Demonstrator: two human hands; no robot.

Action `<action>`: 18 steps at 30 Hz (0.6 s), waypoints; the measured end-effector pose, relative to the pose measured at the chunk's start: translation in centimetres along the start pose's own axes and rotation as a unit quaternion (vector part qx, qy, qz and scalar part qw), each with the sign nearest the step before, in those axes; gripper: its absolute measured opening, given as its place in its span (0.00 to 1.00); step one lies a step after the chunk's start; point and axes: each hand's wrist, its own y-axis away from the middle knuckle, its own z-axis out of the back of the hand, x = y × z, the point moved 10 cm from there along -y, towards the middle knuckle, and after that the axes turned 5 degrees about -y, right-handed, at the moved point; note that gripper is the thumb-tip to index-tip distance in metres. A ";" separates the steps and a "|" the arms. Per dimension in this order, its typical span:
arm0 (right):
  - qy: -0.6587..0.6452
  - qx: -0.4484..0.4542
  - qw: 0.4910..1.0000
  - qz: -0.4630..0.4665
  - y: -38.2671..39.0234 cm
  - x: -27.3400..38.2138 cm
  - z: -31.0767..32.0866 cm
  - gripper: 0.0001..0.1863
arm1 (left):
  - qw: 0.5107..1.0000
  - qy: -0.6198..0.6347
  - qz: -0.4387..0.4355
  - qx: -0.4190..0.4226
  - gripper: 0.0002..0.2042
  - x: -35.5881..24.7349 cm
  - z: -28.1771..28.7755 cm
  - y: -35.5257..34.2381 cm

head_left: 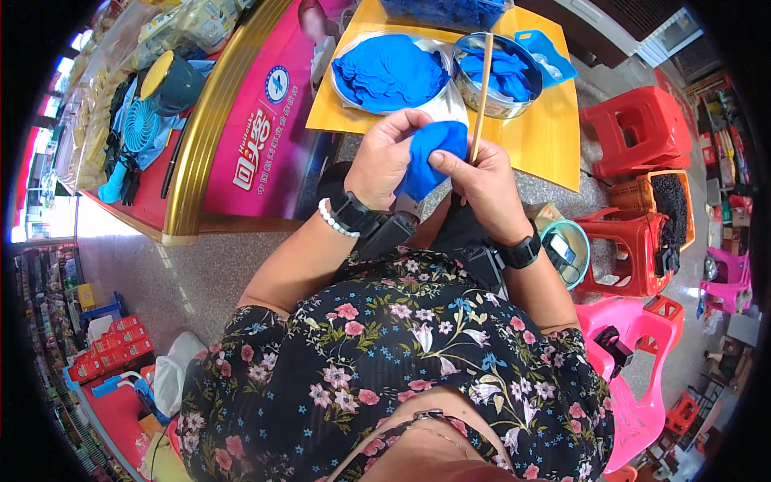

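Both hands are raised at the near edge of the yellow table [337,112]. My left hand [384,161] pinches the left side of a blue fabric piece [434,161]. My right hand [482,185] grips its right side, thumb pressed on the front, and also has a long thin wooden stick [486,72] rising from its fingers. Just beyond, a white dish [442,104] holds a pile of similar blue pieces [385,68]. A round tin [502,110] to its right contains more blue pieces [502,72]. The fingertips behind the fabric are hidden.
A blue plastic container [442,8] and blue tray [558,64] sit behind. A gold-edged counter [197,161] with a fan [140,120] stands left. Red stools [634,128], a mint basket [570,273] and a pink chair [642,369] are right. Shelves of goods [40,321] line the left.
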 end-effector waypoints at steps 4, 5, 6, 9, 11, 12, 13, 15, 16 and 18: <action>-0.073 -0.024 0.997 -0.017 -0.4 -1.4 1.6 0.07 | 0.993 -0.071 -0.082 -0.049 0.05 -2.0 0.5 0.3; -0.111 -0.026 0.993 -0.011 -0.5 -1.4 1.6 0.08 | 0.993 -0.072 -0.094 -0.030 0.05 -2.2 0.3 0.4; -0.117 -0.031 0.993 -0.015 -0.5 -1.4 1.5 0.07 | 0.993 -0.072 -0.094 -0.030 0.05 -2.1 0.3 0.4; -0.125 -0.045 0.991 -0.021 -0.5 -1.0 1.2 0.07 | 0.989 -0.065 -0.127 -0.041 0.06 -2.3 0.4 0.6; -0.113 -0.037 0.993 -0.009 -0.6 -0.8 1.3 0.07 | 0.983 -0.078 -0.165 -0.032 0.05 -2.6 0.6 0.7; -0.103 -0.031 0.994 0.002 -0.7 -0.7 1.3 0.06 | 0.983 -0.078 -0.165 -0.031 0.05 -2.7 0.3 0.6; -0.103 -0.032 0.994 0.002 -0.7 -0.6 1.4 0.06 | 0.983 -0.113 -0.134 -0.047 0.04 -2.3 0.2 0.3; -0.112 -0.024 0.993 -0.015 -0.7 -0.8 1.5 0.07 | 0.982 -0.147 -0.103 -0.062 0.04 -2.3 0.0 0.1; -0.112 -0.024 0.993 -0.015 -0.7 -0.9 1.6 0.07 | 0.989 -0.120 -0.072 -0.042 0.04 -2.0 -0.5 0.1; -0.092 -0.042 0.995 -0.024 -0.7 -1.3 2.1 0.06 | 0.994 -0.093 -0.042 -0.023 0.06 -1.4 -0.8 0.0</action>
